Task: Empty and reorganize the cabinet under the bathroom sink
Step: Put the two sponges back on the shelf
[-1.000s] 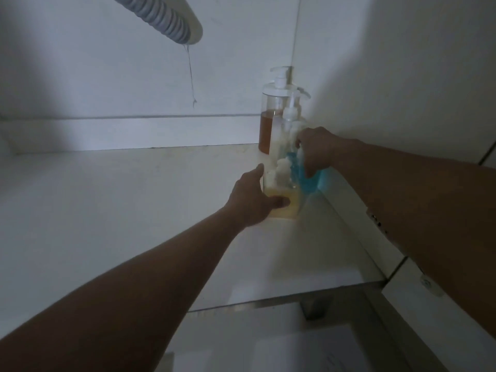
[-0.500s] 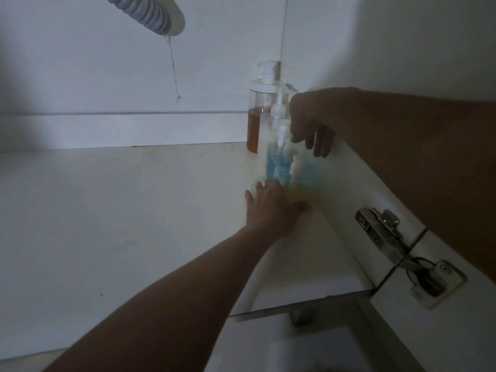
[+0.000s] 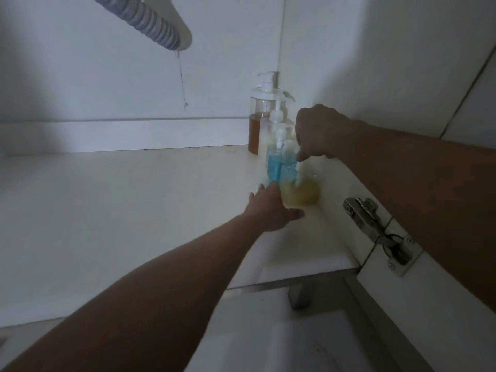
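Note:
Several pump bottles crowd the cabinet's back right corner. A tall clear bottle of brown liquid point(image 3: 258, 124) stands at the back, with a pale bottle point(image 3: 269, 130) in front of it. A blue bottle point(image 3: 280, 169) comes nearer, and a blurred bottle of yellow liquid point(image 3: 304, 194) sits to its right. My left hand point(image 3: 271, 209) lies flat on the cabinet floor, fingers straight, fingertips at the blue bottle's base. My right hand point(image 3: 318, 132) reaches down from above. Its curled fingers close over the top of the yellow bottle and hide the pump.
A grey ribbed drain hose point(image 3: 150, 22) hangs from the upper left with a thread dangling below it. The white cabinet floor point(image 3: 120, 210) stretches to the left. A metal door hinge point(image 3: 375, 226) sits on the right wall. A metal edge point(image 3: 300, 281) marks the cabinet front.
My right hand let go of the blue bottle, lifted, then came down onto the bottle tops. My left hand released the yellow bottle, which now stands right of the blue one.

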Demonstrator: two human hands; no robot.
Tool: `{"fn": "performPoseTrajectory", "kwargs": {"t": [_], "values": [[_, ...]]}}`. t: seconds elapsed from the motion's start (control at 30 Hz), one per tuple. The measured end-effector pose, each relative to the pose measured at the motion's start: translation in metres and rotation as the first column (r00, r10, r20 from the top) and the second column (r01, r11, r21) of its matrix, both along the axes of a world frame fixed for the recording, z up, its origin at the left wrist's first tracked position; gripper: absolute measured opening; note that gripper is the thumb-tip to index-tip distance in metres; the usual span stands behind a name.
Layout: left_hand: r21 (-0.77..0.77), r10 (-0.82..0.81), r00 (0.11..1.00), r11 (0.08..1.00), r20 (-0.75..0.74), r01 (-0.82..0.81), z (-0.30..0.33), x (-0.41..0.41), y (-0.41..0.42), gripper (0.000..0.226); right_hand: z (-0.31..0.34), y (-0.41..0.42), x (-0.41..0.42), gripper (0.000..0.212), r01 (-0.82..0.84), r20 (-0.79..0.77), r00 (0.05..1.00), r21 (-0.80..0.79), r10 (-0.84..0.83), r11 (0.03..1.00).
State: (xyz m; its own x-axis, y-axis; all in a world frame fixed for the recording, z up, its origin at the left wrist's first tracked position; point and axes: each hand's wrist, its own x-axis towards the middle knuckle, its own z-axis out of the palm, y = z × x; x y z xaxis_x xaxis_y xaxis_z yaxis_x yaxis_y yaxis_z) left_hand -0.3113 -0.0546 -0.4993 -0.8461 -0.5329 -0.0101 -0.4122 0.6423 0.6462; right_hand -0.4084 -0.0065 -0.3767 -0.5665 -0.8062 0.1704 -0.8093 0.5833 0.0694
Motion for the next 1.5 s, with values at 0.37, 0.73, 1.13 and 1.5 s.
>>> {"fn": "performPoseTrajectory", "kwargs": {"t": [0.37,0.73,1.13,1.5], "values": [[-0.03,-0.018,0.976,0.999,0.218,0.025,0.055,0.166,-0.003,0.067,0.001,0.036,0.096,0.045,-0.247,0.387,0.898,0.053,0.208,0.968],[-0.053,-0.082,0.714,0.985,0.695,0.165,0.039,0.319,0.006,0.064,-0.067,0.042,0.249,0.042,-0.547,0.582,0.722,0.15,0.374,0.824],[-0.236,0.048,0.605,0.943,0.795,0.235,-0.096,0.412,-0.01,0.116,-0.223,0.027,0.338,0.062,-0.677,0.531,0.704,0.302,0.472,0.671],[-0.345,0.075,0.585,0.865,0.808,0.365,-0.149,0.418,-0.02,0.121,-0.284,0.024,0.344,0.084,-0.672,0.458,0.728,0.327,0.511,0.664]]}}
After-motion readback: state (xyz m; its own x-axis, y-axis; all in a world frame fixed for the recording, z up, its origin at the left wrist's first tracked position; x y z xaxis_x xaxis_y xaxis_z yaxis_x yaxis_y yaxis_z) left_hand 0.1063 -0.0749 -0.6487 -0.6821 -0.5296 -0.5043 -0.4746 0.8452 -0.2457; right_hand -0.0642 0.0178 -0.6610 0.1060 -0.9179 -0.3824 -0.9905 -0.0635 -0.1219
